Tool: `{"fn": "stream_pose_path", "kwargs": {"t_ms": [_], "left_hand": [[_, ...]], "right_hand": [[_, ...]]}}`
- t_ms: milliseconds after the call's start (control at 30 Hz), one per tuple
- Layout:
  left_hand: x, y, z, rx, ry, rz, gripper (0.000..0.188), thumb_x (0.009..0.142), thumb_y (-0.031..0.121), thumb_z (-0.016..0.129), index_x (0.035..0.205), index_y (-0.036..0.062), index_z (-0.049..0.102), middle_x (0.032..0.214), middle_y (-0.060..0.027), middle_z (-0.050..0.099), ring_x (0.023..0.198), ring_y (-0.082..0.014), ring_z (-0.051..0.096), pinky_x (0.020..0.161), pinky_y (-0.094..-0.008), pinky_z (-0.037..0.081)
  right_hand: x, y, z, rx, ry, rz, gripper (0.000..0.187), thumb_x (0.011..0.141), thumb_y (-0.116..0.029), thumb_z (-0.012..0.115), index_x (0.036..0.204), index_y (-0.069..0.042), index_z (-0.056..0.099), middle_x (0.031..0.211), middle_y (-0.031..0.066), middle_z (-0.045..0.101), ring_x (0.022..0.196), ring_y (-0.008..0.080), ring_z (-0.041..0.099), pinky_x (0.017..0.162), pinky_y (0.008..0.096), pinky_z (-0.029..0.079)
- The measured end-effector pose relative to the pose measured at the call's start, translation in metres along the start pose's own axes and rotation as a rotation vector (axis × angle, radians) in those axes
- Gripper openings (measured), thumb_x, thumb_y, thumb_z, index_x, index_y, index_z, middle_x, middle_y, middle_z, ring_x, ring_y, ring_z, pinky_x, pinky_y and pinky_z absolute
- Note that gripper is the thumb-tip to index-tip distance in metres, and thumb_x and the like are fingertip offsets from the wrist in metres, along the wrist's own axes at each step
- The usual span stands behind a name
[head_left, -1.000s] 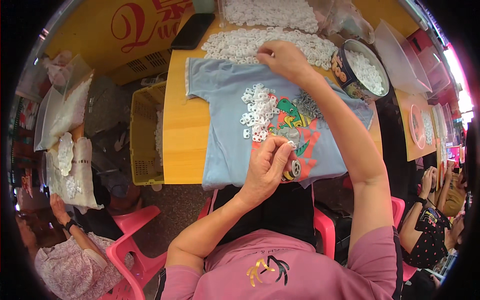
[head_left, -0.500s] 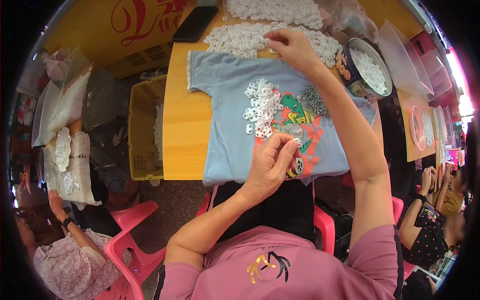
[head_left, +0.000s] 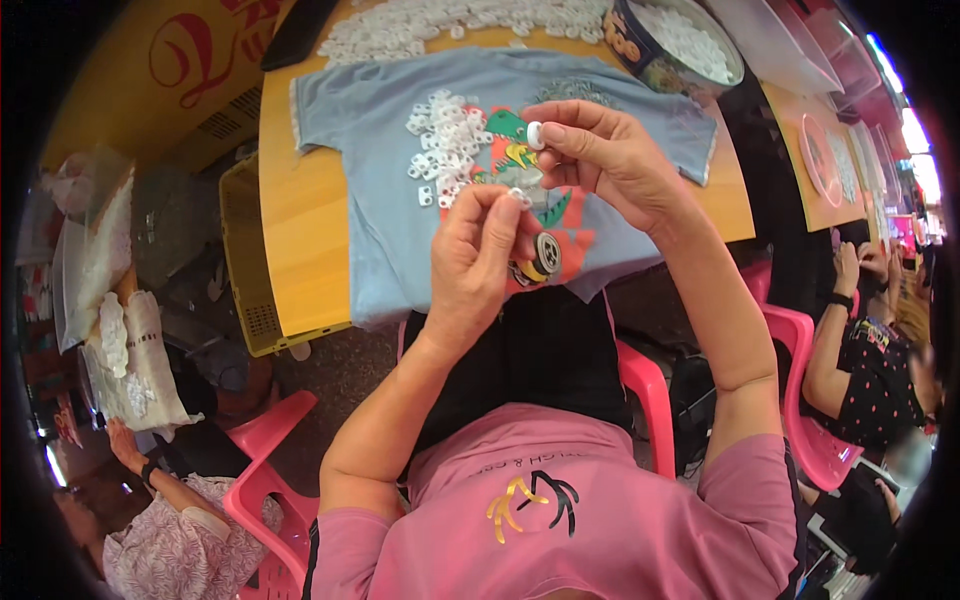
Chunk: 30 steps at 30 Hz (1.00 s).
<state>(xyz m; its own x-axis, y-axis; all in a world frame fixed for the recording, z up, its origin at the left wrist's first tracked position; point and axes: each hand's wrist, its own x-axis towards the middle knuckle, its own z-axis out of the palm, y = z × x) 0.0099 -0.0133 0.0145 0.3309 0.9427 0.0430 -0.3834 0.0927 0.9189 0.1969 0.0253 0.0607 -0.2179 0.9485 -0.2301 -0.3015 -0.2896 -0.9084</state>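
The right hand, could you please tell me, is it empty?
No, the right hand pinches a small white piece between its thumb and fingers.

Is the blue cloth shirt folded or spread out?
Spread out: under small white plastic pieces, the blue cloth shirt lies across the yellow table, sleeves out.

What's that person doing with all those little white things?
The left hand pinches a small white piece. The right hand holds a rounded white piece just beyond it; the two pieces are apart. A pile of white pieces lies on a blue T-shirt spread over the table. A tin holds more.
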Motion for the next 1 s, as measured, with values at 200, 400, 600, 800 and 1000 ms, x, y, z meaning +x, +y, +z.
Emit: {"fn": "stream_pose_path", "kwargs": {"t_ms": [200,400,600,800,1000], "left_hand": [[-0.001,-0.002,0.000,0.037,0.006,0.045,0.018,0.101,0.020,0.051,0.101,0.0016,0.054,0.083,-0.0035,0.062,0.067,-0.0051,0.055,0.061,-0.0194,0.045],[-0.001,-0.002,0.002,0.046,0.013,0.034,0.018,0.101,0.018,0.051,0.101,0.0010,0.054,0.082,-0.0032,0.062,0.066,-0.0055,0.055,0.060,-0.0196,0.046],[0.000,-0.004,0.001,0.041,0.010,0.051,0.018,0.101,0.018,0.051,0.102,0.0006,0.055,0.082,-0.0030,0.062,0.067,-0.0055,0.056,0.060,-0.0197,0.046],[0.000,-0.005,0.000,0.040,0.014,0.047,0.018,0.101,0.019,0.052,0.103,0.0010,0.055,0.082,-0.0030,0.062,0.067,-0.0054,0.056,0.061,-0.0193,0.046],[0.001,-0.006,-0.002,0.017,0.000,0.056,0.018,0.101,0.019,0.052,0.103,0.0015,0.055,0.082,-0.0029,0.062,0.067,-0.0054,0.056,0.060,-0.0194,0.046]], "right_hand": [[-0.026,0.010,0.005,0.033,0.024,-0.014,0.027,0.093,-0.015,0.064,0.116,-0.001,0.062,0.096,0.0043,0.066,0.082,0.0108,0.064,0.074,0.0267,0.055],[-0.033,0.025,0.018,0.067,0.100,-0.028,0.022,0.092,-0.016,0.066,0.109,-0.002,0.065,0.095,0.0026,0.065,0.081,0.0088,0.062,0.070,0.0242,0.054],[-0.040,0.031,0.019,0.044,0.156,-0.002,0.023,0.092,-0.017,0.065,0.109,-0.002,0.065,0.089,0.0009,0.062,0.076,0.0060,0.059,0.065,0.0217,0.053],[-0.045,0.031,0.019,0.028,0.156,-0.004,0.026,0.093,-0.018,0.064,0.112,0.000,0.064,0.088,0.0008,0.062,0.077,0.0067,0.060,0.063,0.0209,0.053],[-0.050,0.030,0.022,-0.196,0.098,-0.124,0.030,0.093,-0.014,0.064,0.118,0.002,0.062,0.097,0.0049,0.066,0.077,0.0078,0.062,0.069,0.0221,0.054]]}}
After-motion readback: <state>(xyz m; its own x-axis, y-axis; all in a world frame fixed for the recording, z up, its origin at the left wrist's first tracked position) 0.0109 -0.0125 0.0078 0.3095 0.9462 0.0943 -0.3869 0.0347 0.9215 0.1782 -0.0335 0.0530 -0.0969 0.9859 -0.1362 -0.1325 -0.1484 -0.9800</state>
